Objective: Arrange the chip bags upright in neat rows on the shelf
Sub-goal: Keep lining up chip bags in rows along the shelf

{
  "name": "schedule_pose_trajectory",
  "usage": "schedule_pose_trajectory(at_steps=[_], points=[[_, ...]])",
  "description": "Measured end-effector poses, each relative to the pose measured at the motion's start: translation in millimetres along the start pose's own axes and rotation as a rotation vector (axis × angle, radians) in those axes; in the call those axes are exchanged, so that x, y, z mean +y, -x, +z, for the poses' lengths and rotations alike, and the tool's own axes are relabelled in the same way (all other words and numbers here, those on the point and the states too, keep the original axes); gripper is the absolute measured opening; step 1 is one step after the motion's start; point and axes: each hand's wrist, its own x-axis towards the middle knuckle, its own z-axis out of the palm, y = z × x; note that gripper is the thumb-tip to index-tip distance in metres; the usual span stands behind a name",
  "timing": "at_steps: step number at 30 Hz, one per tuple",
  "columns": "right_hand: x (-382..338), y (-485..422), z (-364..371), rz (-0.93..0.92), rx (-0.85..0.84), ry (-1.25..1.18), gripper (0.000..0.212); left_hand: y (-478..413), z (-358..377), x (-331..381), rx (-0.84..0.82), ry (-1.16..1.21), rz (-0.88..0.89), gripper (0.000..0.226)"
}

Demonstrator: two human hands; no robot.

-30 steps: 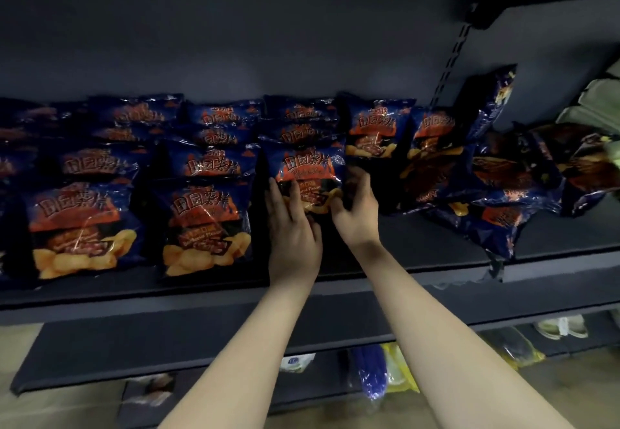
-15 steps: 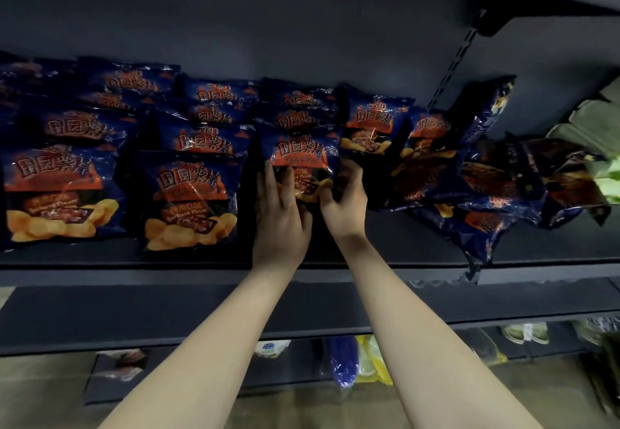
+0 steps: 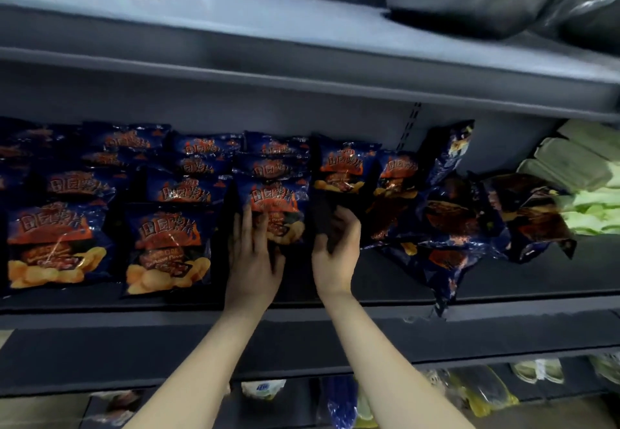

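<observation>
Rows of chip bags (image 3: 167,244) stand upright on the left of the shelf (image 3: 385,281); tumbled bags (image 3: 453,220) at right need sorting. Left grip (image 3: 251,261), fingers straight, presses the middle front bag (image 3: 278,204); right grip (image 3: 335,254) curls round its right edge.

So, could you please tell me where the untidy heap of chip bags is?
In the head view, the heap lies at the right of the shelf, between the right hand and the green packages.

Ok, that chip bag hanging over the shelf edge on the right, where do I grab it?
On the overhanging bag, likely its sealed end, which pokes past the shelf edge. Come from the front and pinch that flat seam; the pile covers the rest.
</observation>
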Motion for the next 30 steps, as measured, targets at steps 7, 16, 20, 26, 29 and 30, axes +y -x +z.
schedule_pose_trajectory(at_steps=[7,16,20,26,29,30], points=[[-44.1,-63.1,-90.6,-0.176,-0.247,0.084,0.042,10.1,-3.4,16.4,0.06,-0.113,0.23,0.064],[-32.1,-136.6,-180.5,-0.094,-0.412,0.279,0.037,-11.6,63.2,149.2,-0.151,0.083,0.225,0.081],[-19.8,-143.7,-210.8,-0.074,-0.56,0.292,0.037,-22.6,93.7,175.3,-0.181,0.091,0.095,0.081],[5.0,-146.6,-241.5,-0.019,-0.66,0.288,0.035,-26.5,82.2,177.3,0.047,0.074,0.023,0.05],[9.3,-145.2,-243.3,-0.014,-0.677,0.237,0.035,-36.3,62.2,181.6,0.127,0.14,-0.041,0.041],[9.1,-144.6,-242.8,-0.012,-0.683,0.237,0.035,-40.3,55.7,182.7,0.145,0.145,-0.058,0.038]])
